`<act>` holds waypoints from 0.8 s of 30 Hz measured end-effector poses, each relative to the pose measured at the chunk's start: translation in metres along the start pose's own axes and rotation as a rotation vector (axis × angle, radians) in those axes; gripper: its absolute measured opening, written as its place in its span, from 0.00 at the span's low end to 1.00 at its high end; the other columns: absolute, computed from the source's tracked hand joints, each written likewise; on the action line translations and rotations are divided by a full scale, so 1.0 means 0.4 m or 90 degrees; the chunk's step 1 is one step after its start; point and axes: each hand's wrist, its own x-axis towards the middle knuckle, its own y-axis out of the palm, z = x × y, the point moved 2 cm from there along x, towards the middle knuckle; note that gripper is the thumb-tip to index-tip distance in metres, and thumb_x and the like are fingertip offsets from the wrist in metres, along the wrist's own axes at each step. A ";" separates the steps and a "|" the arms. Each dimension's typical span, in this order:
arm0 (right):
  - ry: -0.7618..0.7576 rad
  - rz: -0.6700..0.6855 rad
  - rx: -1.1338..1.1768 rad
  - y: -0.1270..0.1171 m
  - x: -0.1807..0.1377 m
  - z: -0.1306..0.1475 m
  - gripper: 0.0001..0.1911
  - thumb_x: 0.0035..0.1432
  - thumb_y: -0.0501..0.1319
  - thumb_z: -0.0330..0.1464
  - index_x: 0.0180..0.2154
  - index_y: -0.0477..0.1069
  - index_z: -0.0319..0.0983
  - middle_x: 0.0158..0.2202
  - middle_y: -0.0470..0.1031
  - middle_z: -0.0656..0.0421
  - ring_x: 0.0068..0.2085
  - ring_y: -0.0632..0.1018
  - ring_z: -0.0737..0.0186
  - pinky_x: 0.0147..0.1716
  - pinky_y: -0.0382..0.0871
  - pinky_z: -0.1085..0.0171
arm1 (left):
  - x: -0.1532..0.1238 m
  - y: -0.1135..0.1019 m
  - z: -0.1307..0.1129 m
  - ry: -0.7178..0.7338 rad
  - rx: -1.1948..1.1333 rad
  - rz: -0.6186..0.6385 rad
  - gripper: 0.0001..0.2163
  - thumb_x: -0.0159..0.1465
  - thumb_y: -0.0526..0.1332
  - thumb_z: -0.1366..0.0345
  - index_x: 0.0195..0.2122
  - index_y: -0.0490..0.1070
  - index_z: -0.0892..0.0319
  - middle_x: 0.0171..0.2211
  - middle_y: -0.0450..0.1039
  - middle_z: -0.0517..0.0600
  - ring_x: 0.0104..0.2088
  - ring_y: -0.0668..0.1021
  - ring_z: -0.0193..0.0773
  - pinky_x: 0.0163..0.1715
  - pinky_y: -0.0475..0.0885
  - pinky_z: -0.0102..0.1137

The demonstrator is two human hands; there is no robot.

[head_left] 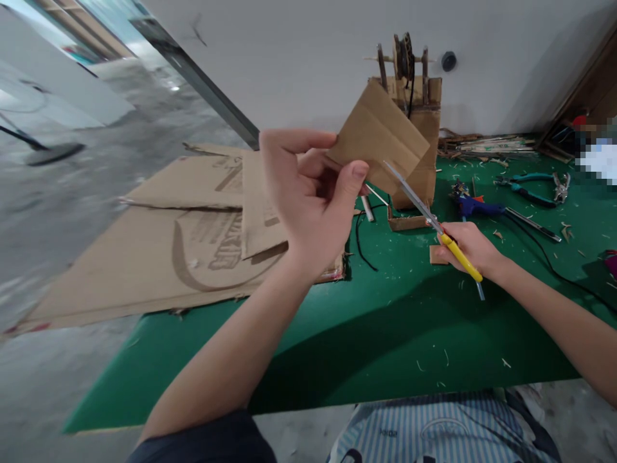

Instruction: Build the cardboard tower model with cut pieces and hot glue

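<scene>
My left hand [308, 190] is raised above the green mat [385, 334] and pinches a small brown cardboard piece [380, 138] between thumb and fingers. My right hand [470, 247] is closed round the yellow handles of a pair of scissors [424, 209]. The scissor blades are parted, and their tips reach the lower edge of the cardboard piece. A small cardboard scrap [436, 255] lies on the mat just left of my right hand.
Large flattened cardboard sheets [193, 244] lie left on the mat. A cardboard stand with sticks and a wheel [409, 83] rises behind. A blue glue gun [475, 206], teal pliers [535, 186], a black cord [554, 263] and wooden sticks [486, 145] sit to the right.
</scene>
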 end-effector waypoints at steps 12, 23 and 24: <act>-0.022 -0.016 0.017 -0.003 -0.002 -0.001 0.23 0.59 0.57 0.53 0.25 0.57 0.42 0.24 0.61 0.62 0.25 0.62 0.67 0.27 0.53 0.64 | -0.015 0.019 0.005 -0.040 -0.057 -0.031 0.11 0.72 0.63 0.61 0.45 0.60 0.57 0.30 0.59 0.37 0.21 0.76 0.16 0.17 0.66 0.11; 0.011 -0.001 -0.042 0.000 0.001 0.004 0.22 0.58 0.58 0.51 0.26 0.55 0.43 0.26 0.63 0.61 0.27 0.64 0.65 0.29 0.54 0.62 | -0.010 0.021 -0.003 -0.102 -0.086 -0.090 0.18 0.67 0.68 0.54 0.42 0.59 0.58 0.27 0.63 0.35 0.18 0.75 0.19 0.15 0.66 0.13; 0.007 -0.005 -0.045 0.000 0.000 0.005 0.21 0.58 0.58 0.50 0.26 0.55 0.43 0.26 0.63 0.61 0.27 0.64 0.65 0.29 0.54 0.62 | -0.013 0.024 -0.005 -0.105 -0.082 -0.088 0.17 0.68 0.67 0.56 0.42 0.59 0.58 0.27 0.63 0.35 0.18 0.75 0.20 0.15 0.65 0.13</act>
